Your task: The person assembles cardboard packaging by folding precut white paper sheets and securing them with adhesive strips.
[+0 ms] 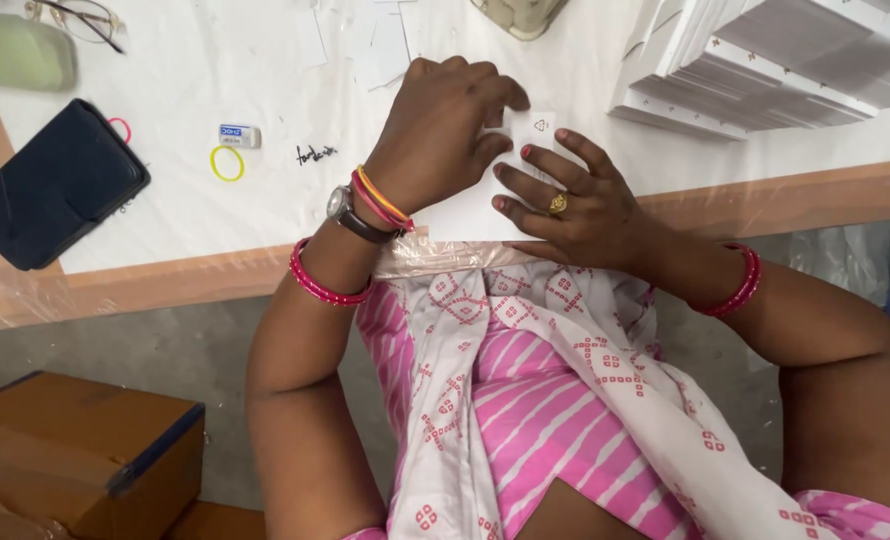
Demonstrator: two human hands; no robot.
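A flat white card (470, 205) with a small printed mark near its top lies at the near edge of the white-covered table (265, 210). My left hand (443, 128) is curled over the card's upper left part, fingers pressing down on it. My right hand (575, 200) rests flat on the card's right side, fingers spread, a gold ring on one finger. Both wrists carry red bangles; the left also has a watch. Most of the card's upper edge is hidden under my left hand.
A dark blue wallet-like case (50, 185), a yellow rubber band (228, 163), a small white eraser (239, 135), a green glasses case (15, 50) and spectacles (80, 18) lie at left. Stacks of white flat cartons (765, 60) stand at back right. A brown box (75, 450) sits on the floor.
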